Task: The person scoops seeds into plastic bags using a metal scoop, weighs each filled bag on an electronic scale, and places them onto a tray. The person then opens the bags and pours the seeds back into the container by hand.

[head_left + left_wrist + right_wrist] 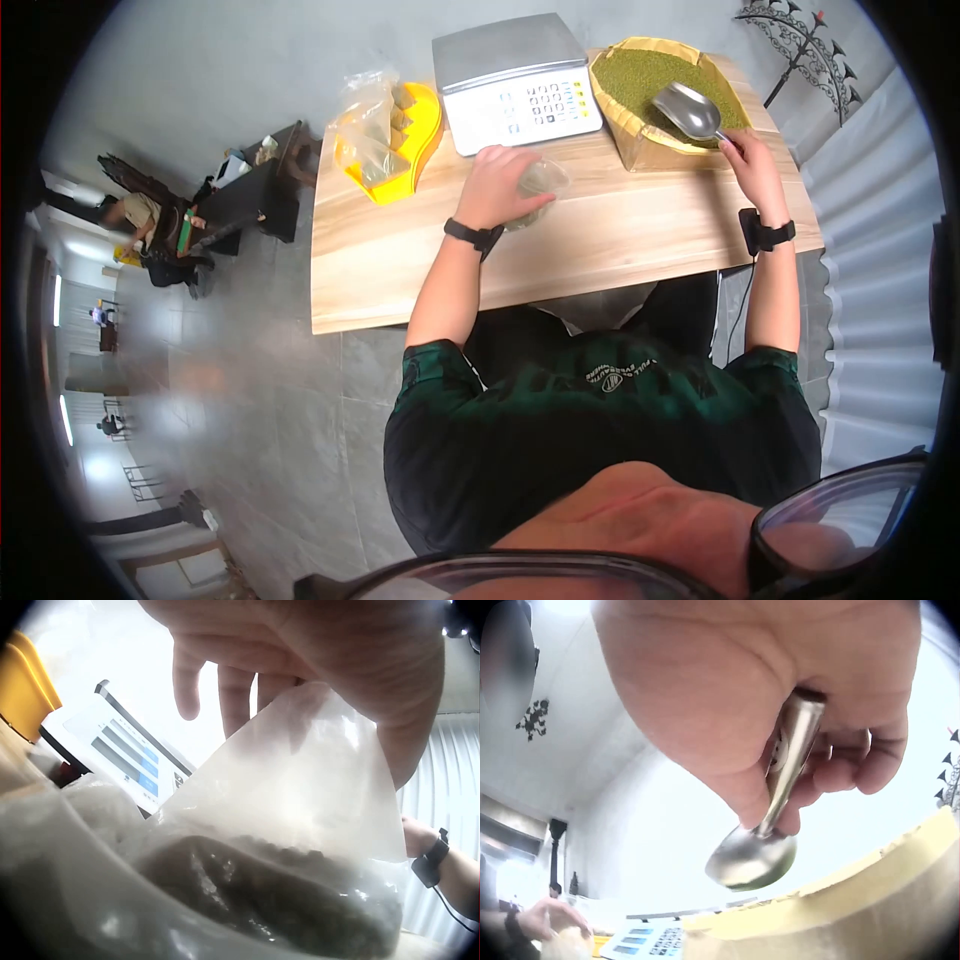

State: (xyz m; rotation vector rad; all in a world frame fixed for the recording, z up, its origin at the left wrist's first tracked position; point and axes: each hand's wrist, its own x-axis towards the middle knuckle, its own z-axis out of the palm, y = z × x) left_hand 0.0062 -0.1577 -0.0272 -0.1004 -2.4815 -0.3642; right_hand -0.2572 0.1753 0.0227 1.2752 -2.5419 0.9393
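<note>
My left hand (496, 186) holds a clear plastic bag (543, 180) upright near the middle of the wooden table, just in front of the scale. In the left wrist view, dark green grains fill the lower part of the bag (330, 802), and its upper edge runs up between thumb and fingers. At the right, my right hand (760, 175) grips the handle of a metal scoop (688, 108). The scoop's bowl lies over small green beans (635, 78) in an open paper sack (650, 155). The right wrist view shows thumb and fingers wrapped around the handle.
A digital scale (515, 60) with a grey pan stands at the back of the table (400, 285). Left of it, a yellow tray (400, 187) holds clear plastic bags (365, 125). White curtains hang at the right. Another person (140, 220) sits in the far left background.
</note>
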